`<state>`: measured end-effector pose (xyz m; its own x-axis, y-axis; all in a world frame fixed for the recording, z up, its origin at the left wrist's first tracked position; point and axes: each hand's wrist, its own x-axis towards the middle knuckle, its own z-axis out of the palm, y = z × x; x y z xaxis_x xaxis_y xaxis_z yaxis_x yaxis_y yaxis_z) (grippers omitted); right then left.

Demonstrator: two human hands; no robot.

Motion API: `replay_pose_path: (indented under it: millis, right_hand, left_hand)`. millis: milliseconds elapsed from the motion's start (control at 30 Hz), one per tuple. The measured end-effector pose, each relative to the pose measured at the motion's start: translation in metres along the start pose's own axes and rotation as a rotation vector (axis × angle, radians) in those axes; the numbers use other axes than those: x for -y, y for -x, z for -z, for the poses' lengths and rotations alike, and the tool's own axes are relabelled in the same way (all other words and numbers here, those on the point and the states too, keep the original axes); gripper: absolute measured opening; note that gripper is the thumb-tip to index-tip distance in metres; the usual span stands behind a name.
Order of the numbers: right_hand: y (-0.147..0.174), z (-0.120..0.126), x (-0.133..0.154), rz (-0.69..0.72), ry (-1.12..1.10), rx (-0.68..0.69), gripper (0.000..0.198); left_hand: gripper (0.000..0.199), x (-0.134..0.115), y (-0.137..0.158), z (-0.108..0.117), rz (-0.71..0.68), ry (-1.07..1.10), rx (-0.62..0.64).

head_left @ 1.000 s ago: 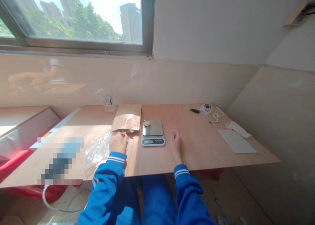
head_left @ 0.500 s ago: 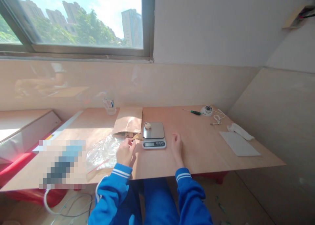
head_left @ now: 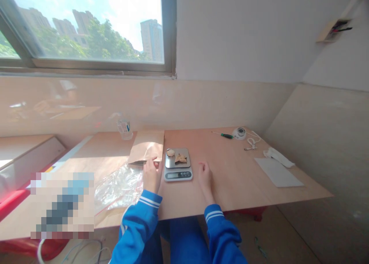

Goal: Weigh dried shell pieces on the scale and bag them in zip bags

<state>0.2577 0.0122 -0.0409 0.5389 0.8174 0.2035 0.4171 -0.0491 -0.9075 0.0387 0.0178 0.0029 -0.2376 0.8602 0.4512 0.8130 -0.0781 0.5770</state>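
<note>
A small digital kitchen scale with a metal plate stands on the table before me. On its plate lie a pale round dried slice and a curled brown dried piece. My left hand is left of the scale, its fingers loosely apart at the mouth of a brown paper bag; nothing shows in them. My right hand rests on the table right of the scale, fingers curled closed, with nothing visible in them. A clear plastic bag lies beside my left hand.
Behind the plastic bag stands a clear bottle. At the back right are a green-handled screwdriver, a white dome camera and its cable. A white sheet and a white cloth lie on the right.
The brown dried piece, held in my left hand before, now lies on the scale plate. That hand has let go and shifted to the paper bag's mouth. My right hand stays beside the scale.
</note>
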Motion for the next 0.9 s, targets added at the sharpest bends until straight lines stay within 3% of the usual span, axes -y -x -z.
replay_pose_path:
  millis: [100, 267, 400, 500, 900]
  right_hand:
    - [0.0, 0.001, 0.002, 0.0, 0.003, 0.013, 0.031]
    - [0.0, 0.0, 0.002, -0.008, -0.014, -0.009, 0.032]
    - [0.0, 0.0, 0.001, -0.014, -0.009, -0.012, 0.032]
    - [0.0, 0.001, 0.001, -0.01, -0.019, -0.012, 0.031]
    - [0.0, 0.002, 0.002, -0.004, -0.048, -0.029, 0.029]
  left_hand:
    - [0.038, 0.027, 0.003, 0.004, 0.154, -0.085, -0.102]
    - [0.059, 0.029, -0.008, 0.005, 0.252, -0.252, 0.061]
    - [0.05, 0.022, -0.015, 0.011, 0.25, -0.342, 0.147]
    - [0.037, 0.025, -0.013, 0.014, 0.227, -0.344, 0.107]
    - [0.019, 0.037, -0.011, 0.015, 0.231, -0.112, 0.106]
